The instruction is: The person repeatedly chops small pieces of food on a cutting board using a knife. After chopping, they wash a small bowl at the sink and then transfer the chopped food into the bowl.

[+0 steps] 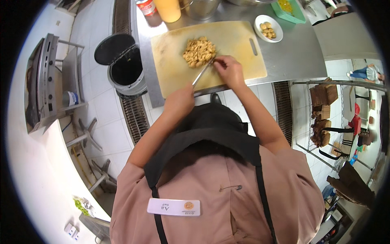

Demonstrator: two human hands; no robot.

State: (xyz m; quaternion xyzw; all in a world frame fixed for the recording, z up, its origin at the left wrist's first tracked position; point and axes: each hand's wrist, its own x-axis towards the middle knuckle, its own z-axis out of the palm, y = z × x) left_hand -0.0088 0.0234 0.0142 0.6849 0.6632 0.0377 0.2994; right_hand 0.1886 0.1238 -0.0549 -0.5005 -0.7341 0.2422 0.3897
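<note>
A beige cutting board lies on a steel counter. A pile of small pale yellow pieces sits near the board's middle. My left hand grips the handle of a knife at the board's near edge. The blade slants up to the right, toward the pile. My right hand rests on the board just right of the pile. Its fingertips are pinched on a small piece at the blade's tip, and the piece itself is mostly hidden under them.
A white bowl with a few similar pieces stands right of the board. An orange cup, a red can, a steel pot and a green tray line the counter's far side. A black-lidded bin stands at the left, a wire shelf at the right.
</note>
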